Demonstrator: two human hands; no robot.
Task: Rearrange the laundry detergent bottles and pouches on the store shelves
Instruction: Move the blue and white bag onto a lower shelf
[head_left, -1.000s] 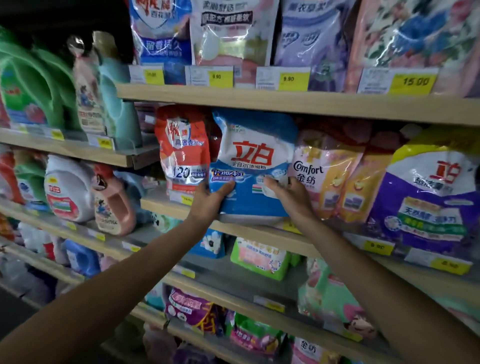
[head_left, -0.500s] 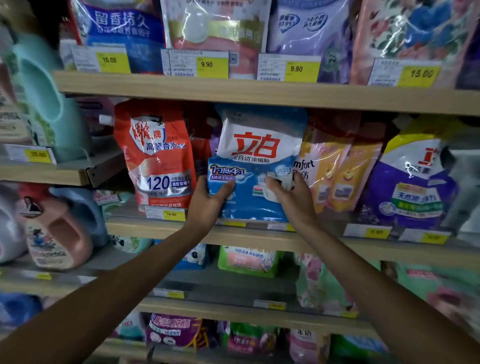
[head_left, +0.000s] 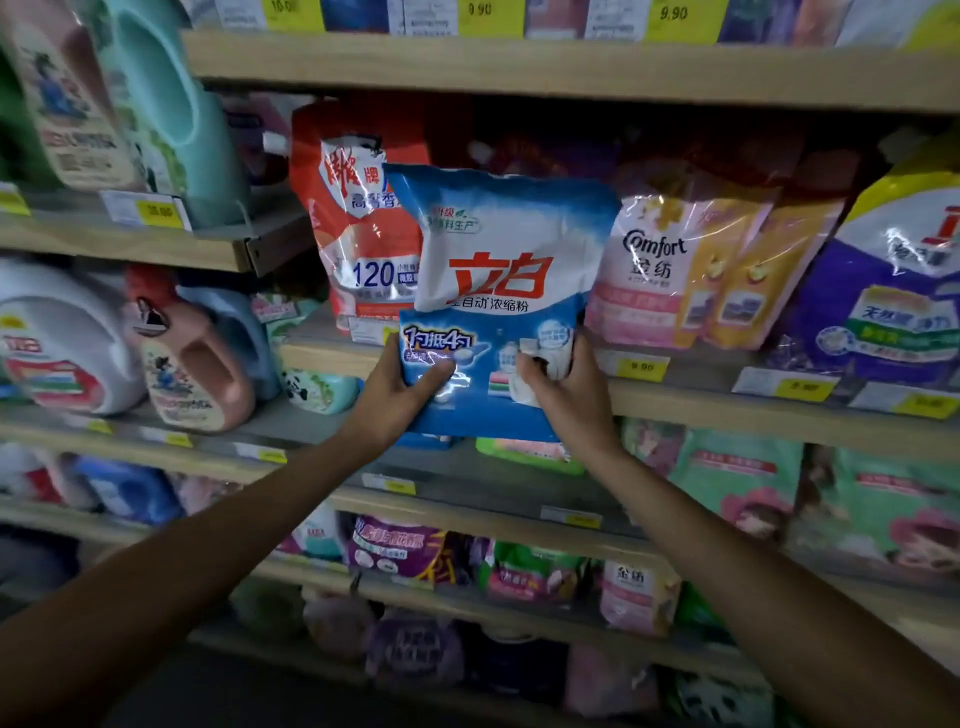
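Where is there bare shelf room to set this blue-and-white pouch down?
One gap: behind the blue-and-white pouch, between the red pouch and the Comfort pouch. The shelf below shows bare grey board. Elsewhere pouches and bottles stand packed together.

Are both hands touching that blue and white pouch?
Touching. The head view shows the left hand and right hand gripping the blue and white pouch at its lower corners.

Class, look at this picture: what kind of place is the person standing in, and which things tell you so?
Most likely a shop's laundry aisle: wooden shelves carry yellow price tags, and detergent pouches such as the Comfort pouch stand in rows.
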